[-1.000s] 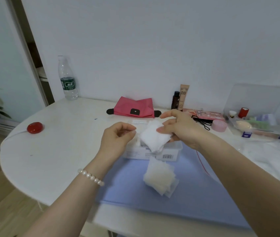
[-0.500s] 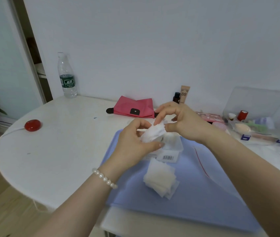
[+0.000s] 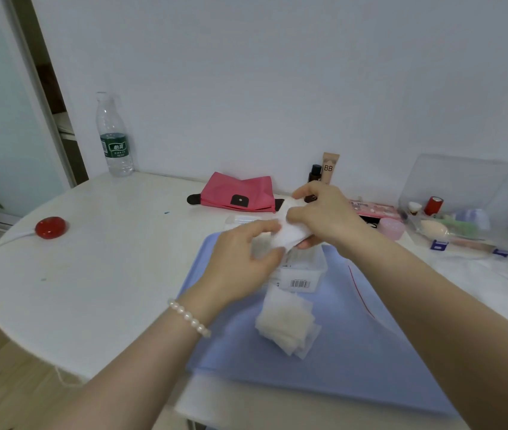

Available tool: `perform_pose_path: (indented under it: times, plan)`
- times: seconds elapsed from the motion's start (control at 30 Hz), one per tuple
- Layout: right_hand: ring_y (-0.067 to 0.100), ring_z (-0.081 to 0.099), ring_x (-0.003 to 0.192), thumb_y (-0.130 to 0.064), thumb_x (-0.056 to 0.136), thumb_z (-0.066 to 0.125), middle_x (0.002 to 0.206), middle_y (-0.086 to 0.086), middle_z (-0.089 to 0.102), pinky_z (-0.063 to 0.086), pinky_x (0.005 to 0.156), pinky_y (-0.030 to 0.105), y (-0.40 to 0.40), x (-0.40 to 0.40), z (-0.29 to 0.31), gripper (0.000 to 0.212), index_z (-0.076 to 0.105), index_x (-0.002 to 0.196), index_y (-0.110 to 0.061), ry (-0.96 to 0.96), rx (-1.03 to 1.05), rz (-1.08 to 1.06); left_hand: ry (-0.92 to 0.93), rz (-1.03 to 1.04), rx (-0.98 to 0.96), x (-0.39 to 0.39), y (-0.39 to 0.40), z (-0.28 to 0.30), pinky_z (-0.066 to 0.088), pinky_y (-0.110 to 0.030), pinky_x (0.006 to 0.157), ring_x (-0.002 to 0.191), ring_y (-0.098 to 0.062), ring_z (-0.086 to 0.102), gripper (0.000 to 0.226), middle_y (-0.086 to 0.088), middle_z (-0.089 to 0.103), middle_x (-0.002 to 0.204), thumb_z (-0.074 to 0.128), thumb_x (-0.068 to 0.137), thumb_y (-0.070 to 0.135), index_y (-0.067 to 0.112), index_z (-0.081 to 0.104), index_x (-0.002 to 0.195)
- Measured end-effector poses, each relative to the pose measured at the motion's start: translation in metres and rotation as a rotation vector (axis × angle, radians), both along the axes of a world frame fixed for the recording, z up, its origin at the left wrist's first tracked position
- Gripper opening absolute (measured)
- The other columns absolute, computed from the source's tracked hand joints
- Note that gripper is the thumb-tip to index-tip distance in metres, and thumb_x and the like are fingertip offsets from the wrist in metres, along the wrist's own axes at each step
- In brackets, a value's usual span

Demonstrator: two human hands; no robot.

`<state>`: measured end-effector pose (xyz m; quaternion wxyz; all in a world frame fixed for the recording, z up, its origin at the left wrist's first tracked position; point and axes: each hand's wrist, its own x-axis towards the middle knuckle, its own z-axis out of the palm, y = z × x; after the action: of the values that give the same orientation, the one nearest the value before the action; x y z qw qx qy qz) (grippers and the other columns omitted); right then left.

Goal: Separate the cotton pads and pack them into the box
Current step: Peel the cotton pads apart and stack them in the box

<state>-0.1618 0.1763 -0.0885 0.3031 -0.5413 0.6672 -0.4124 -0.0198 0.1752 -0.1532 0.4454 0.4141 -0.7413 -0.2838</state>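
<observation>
- The tabletop (image 3: 97,274) is white, with a blue mat (image 3: 355,352) spread under both my hands. That's my whole work zone.
- Clear plastic box (image 3: 303,268) sits on the mat right below my hands, barcode sticker facing me. I honestly can't tell how many pads are already in it, my hands block most of the opening.
- Loose pile of cotton pads (image 3: 286,327) is on the mat just nearer to me than the box, under my left wrist. It's still a decent stack, so I'd say plenty is left to separate and pack. Not close to done.
- My right hand (image 3: 324,215) has its fingers curled around the far side of one white pad (image 3: 289,232), holding it just above the box.
- My left hand (image 3: 246,259) is pinching the near edge of that same pad with thumb and fingertips, looks like I'm peeling it apart or about to tuck it in.
- So progress-wise: one pad mid-handling over the box, the pile still waiting, box contents unknown.
</observation>
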Motion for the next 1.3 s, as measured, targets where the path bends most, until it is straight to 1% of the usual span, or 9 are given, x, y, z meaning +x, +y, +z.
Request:
perform_pose_path:
  times: [0.1, 0.2, 0.37, 0.6, 0.8, 0.93, 1.03, 1.13, 1.3]
  plan:
    - [0.028, 0.064, 0.065, 0.001, 0.079, 0.065, 0.096, 0.014, 0.056, 0.058, 0.051, 0.038, -0.004, -0.012, -0.011, 0.029, 0.052, 0.103, -0.009, -0.145, 0.164, 0.047, 0.017, 0.127, 0.044, 0.025, -0.019, 0.003, 0.039, -0.009, 0.083, 0.106, -0.005, 0.054, 0.014, 0.012, 0.061, 0.105, 0.063, 0.081, 0.021, 0.024, 0.069, 0.093]
    - [0.032, 0.060, 0.069, 0.000, 0.077, 0.070, 0.100, 0.023, 0.058, 0.059, 0.056, 0.040, -0.009, -0.018, -0.028, 0.025, 0.051, 0.091, -0.011, -0.138, 0.252, 0.061, -0.120, 0.122, 0.069, 0.031, -0.030, -0.008, 0.032, -0.010, 0.089, 0.117, -0.010, 0.047, 0.020, 0.007, 0.054, 0.117, 0.060, 0.087, 0.012, 0.019, 0.067, 0.105]
    - [0.025, 0.057, 0.060, 0.002, 0.076, 0.070, 0.085, 0.014, 0.052, 0.058, 0.054, 0.040, -0.013, -0.024, -0.034, 0.027, 0.046, 0.083, -0.009, -0.086, 0.200, 0.005, -0.241, 0.048, 0.038, 0.018, -0.028, -0.026, 0.015, -0.010, 0.100, 0.138, -0.012, 0.028, 0.037, -0.001, 0.041, 0.144, 0.055, 0.093, 0.022, 0.016, 0.053, 0.129]
    - [0.029, 0.061, 0.079, -0.007, 0.074, 0.062, 0.092, 0.009, 0.057, 0.052, 0.063, 0.034, -0.017, -0.011, -0.036, 0.017, 0.048, 0.083, -0.011, 0.642, 0.255, 0.082, -0.480, 0.066, 0.084, 0.006, -0.035, -0.040, 0.019, -0.040, 0.113, 0.138, -0.033, 0.022, 0.036, -0.016, 0.036, 0.145, 0.043, 0.097, 0.026, 0.020, 0.051, 0.132]
    - [0.023, 0.049, 0.081, -0.015, 0.080, 0.060, 0.084, 0.002, 0.047, 0.034, 0.055, 0.024, -0.026, 0.021, -0.040, 0.022, 0.047, 0.098, -0.013, 0.819, 0.291, 0.095, -0.422, 0.066, 0.082, -0.001, -0.033, -0.039, 0.016, -0.039, 0.111, 0.132, -0.039, 0.029, 0.037, -0.028, 0.043, 0.132, 0.033, 0.096, 0.006, 0.006, 0.056, 0.126]
    - [0.023, 0.054, 0.074, -0.016, 0.080, 0.062, 0.080, 0.003, 0.052, 0.039, 0.057, 0.024, -0.035, 0.034, -0.048, 0.018, 0.050, 0.091, -0.009, 0.749, 0.325, 0.123, -0.313, 0.027, 0.110, 0.000, -0.036, -0.043, 0.016, -0.037, 0.113, 0.133, -0.038, 0.031, 0.037, -0.020, 0.048, 0.126, 0.033, 0.096, 0.004, 0.004, 0.053, 0.127]
    - [0.019, 0.053, 0.055, -0.016, 0.080, 0.062, 0.071, 0.005, 0.054, 0.038, 0.047, 0.024, -0.037, 0.034, -0.049, 0.019, 0.044, 0.075, -0.012, 0.630, 0.329, 0.200, -0.261, 0.002, 0.151, 0.003, -0.030, -0.038, 0.012, -0.029, 0.113, 0.145, -0.028, 0.012, 0.040, -0.013, 0.037, 0.146, 0.029, 0.100, 0.009, 0.007, 0.039, 0.139]
    - [0.019, 0.046, 0.063, -0.014, 0.085, 0.052, 0.074, 0.006, 0.050, 0.035, 0.053, 0.027, -0.032, 0.030, -0.046, 0.011, 0.044, 0.079, -0.010, 0.527, 0.283, 0.275, -0.200, 0.002, 0.191, 0.005, -0.024, -0.033, 0.009, -0.030, 0.117, 0.146, -0.017, 0.004, 0.043, -0.005, 0.024, 0.155, 0.025, 0.103, 0.021, 0.012, 0.030, 0.145]
    - [0.023, 0.050, 0.062, -0.007, 0.089, 0.036, 0.077, 0.014, 0.056, 0.036, 0.049, 0.023, -0.027, 0.016, -0.039, 0.014, 0.048, 0.082, -0.005, 0.328, 0.313, 0.289, -0.134, 0.065, 0.133, 0.005, -0.020, -0.028, 0.004, -0.039, 0.119, 0.145, -0.016, 0.014, 0.043, -0.002, 0.030, 0.153, 0.026, 0.103, 0.026, 0.014, 0.036, 0.142]
